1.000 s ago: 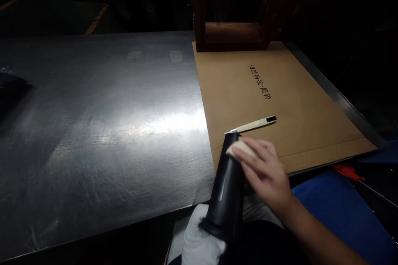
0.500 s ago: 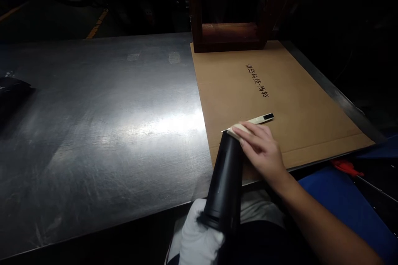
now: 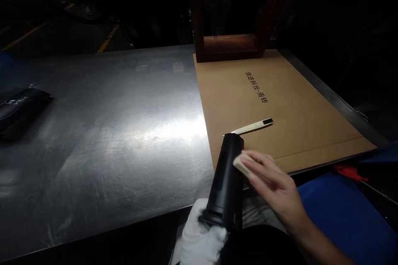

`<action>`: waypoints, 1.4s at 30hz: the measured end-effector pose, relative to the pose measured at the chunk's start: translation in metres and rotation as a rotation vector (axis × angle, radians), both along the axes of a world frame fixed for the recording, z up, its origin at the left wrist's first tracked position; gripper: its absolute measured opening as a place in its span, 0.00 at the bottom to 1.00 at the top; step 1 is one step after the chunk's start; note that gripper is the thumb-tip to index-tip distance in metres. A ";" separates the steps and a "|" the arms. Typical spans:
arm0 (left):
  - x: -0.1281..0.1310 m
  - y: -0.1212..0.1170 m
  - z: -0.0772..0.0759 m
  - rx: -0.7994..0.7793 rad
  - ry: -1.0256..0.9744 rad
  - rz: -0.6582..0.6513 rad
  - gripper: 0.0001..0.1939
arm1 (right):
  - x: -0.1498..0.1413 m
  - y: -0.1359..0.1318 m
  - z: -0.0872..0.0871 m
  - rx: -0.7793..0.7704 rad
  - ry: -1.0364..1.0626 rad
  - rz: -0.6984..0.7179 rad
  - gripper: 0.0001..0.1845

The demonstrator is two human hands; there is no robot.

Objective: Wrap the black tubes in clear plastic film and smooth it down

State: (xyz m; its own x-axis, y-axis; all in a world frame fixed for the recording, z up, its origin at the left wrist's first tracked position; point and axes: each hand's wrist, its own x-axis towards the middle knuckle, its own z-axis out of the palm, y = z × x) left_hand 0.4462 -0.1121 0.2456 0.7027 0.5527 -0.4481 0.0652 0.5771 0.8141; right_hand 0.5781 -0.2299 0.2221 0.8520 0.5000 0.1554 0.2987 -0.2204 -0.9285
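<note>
My left hand (image 3: 200, 232), in a white glove, is shut around the flanged lower end of a black plastic tube (image 3: 226, 186), which it holds tilted up. My right hand (image 3: 270, 182) pinches a cream-coloured sanding pad (image 3: 243, 165) between its fingers and thumb. The pad rests against the tube's right side. Just beyond the tube's top end, a cream-handled craft knife (image 3: 253, 126) lies on a sheet of brown cardboard (image 3: 298, 140) printed with black characters. Its blade tip points left and nearly meets the tube in this view.
A wide scratched steel table (image 3: 108, 140) spreads to the left, with a black bag (image 3: 21, 109) at its far edge. A dark wooden frame (image 3: 230, 47) stands on the cardboard's far end. To the lower right are blue fabric (image 3: 345, 219) and a red object (image 3: 350, 172).
My right hand has slid the pad down the tube from near its top end. The tube stays in my left hand, and the view has tilted slightly upward.
</note>
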 end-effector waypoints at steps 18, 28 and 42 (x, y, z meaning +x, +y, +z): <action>0.002 -0.004 0.014 -0.023 0.083 -0.025 0.16 | 0.038 0.008 0.002 -0.122 -0.264 -0.064 0.15; -0.004 -0.002 0.007 -0.011 0.017 -0.161 0.16 | 0.036 0.004 0.020 -0.250 -0.471 0.032 0.17; -0.006 -0.002 0.006 -0.002 -0.004 -0.137 0.13 | 0.022 -0.002 0.026 -0.229 -0.392 0.121 0.20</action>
